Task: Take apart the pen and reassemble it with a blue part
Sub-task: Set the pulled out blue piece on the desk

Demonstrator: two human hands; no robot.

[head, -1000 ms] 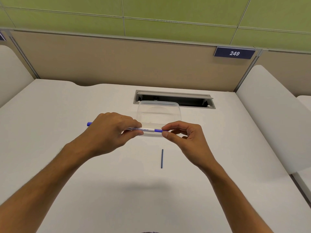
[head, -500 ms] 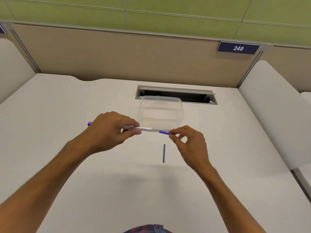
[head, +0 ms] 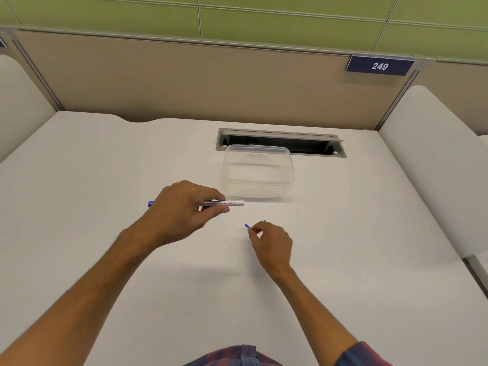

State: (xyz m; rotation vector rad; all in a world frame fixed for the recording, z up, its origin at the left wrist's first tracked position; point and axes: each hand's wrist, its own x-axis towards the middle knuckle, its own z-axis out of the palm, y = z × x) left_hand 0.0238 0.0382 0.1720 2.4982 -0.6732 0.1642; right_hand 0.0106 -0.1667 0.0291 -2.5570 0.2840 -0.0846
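My left hand point(head: 184, 210) grips the white pen barrel point(head: 227, 203), held level above the desk. The barrel's blue end point(head: 150, 203) sticks out to the left of my fist, and its right end has nothing attached. My right hand point(head: 272, 244) is lower and to the right, near the desk top. Its fingertips pinch a small blue tip piece point(head: 247, 226) that points up and left. The loose blue refill seen earlier on the desk is hidden under my right hand.
A clear plastic container point(head: 258, 171) stands just beyond the hands. Behind it is an open cable slot point(head: 281, 142) in the white desk point(head: 105, 167). Beige partition panels close off the back and sides.
The blue tip piece has come off the barrel's right end. My right hand carried it down and toward me, covering the refill on the desk. My left hand stayed in place.
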